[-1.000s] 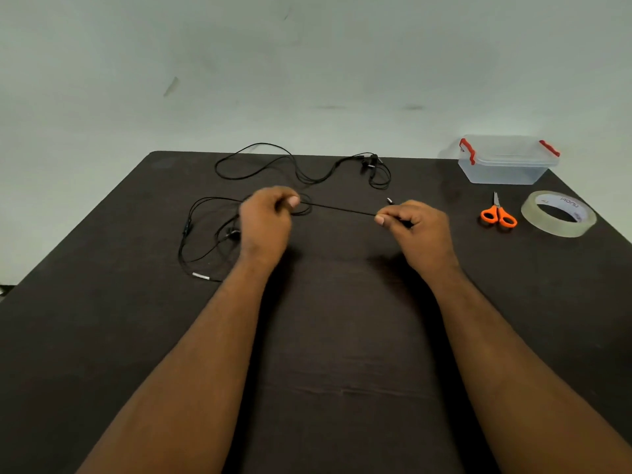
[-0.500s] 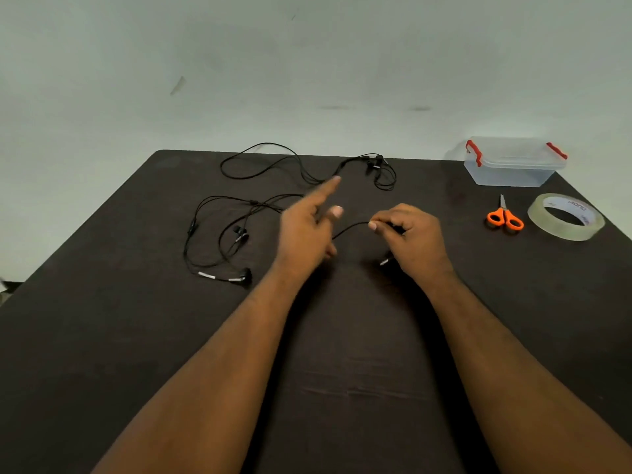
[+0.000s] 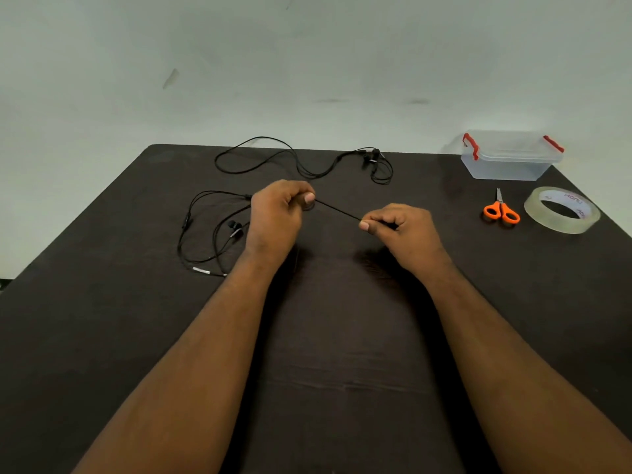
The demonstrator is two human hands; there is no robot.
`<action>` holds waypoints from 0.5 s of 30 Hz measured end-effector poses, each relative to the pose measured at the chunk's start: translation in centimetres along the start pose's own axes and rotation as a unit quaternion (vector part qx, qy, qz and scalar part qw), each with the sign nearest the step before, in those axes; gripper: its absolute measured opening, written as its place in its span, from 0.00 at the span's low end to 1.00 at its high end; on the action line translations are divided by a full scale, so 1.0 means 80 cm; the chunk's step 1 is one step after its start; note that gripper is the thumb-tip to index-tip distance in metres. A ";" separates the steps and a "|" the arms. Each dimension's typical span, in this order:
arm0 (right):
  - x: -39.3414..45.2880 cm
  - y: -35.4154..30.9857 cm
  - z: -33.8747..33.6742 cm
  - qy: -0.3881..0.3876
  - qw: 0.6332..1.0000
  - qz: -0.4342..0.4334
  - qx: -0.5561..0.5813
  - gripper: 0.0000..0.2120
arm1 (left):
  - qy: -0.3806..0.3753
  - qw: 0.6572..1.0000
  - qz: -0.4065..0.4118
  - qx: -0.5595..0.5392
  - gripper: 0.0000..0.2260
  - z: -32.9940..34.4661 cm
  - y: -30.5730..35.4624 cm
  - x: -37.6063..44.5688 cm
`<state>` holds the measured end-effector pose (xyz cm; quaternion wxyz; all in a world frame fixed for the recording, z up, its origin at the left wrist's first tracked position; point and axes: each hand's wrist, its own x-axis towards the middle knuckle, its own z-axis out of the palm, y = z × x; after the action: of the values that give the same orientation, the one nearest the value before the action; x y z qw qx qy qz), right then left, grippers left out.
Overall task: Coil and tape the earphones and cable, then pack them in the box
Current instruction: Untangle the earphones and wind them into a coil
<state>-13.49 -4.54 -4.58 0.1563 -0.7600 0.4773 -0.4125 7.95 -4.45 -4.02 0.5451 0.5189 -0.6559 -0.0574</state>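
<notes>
My left hand and my right hand both pinch the same black earphone cable, which runs taut between them above the dark table. The rest of that earphone set lies in loose loops to the left of my left hand, with two earbuds and a silver plug showing. A second black cable with earbuds sprawls near the table's far edge. A clear plastic box with red clips stands closed at the far right.
Orange-handled scissors lie in front of the box. A roll of clear tape lies flat just right of the scissors. A pale wall rises behind the table.
My left hand, with fingers spread near my right hand half a second ago, has moved back left and closed on the cable. The cable is now pulled taut between both hands.
</notes>
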 end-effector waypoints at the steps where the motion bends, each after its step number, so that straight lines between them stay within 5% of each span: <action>1: 0.000 -0.001 0.001 -0.002 1.000 0.015 0.013 0.04 | 0.004 1.000 0.010 0.005 0.04 0.000 -0.002 0.001; 5: 0.001 -0.001 0.001 -0.013 0.995 0.080 0.064 0.04 | 0.027 0.999 0.035 0.024 0.04 0.001 -0.010 0.004; 9: -0.001 -0.018 0.008 -0.120 0.973 0.141 0.134 0.06 | 0.064 0.997 0.045 0.019 0.05 -0.005 -0.018 0.006; 11: -0.004 -0.033 0.012 -0.192 0.931 0.171 0.260 0.08 | 0.081 0.996 0.034 0.009 0.05 -0.010 -0.021 0.008; 15: -0.016 -0.056 0.018 -0.295 0.783 0.203 0.509 0.07 | 0.058 0.997 -0.003 -0.060 0.04 -0.002 -0.008 0.004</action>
<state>-9.96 -1.46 -3.21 0.7339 -0.5396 0.2718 -0.3103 8.51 -4.84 -4.15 0.6122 0.4899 -0.6169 -0.0681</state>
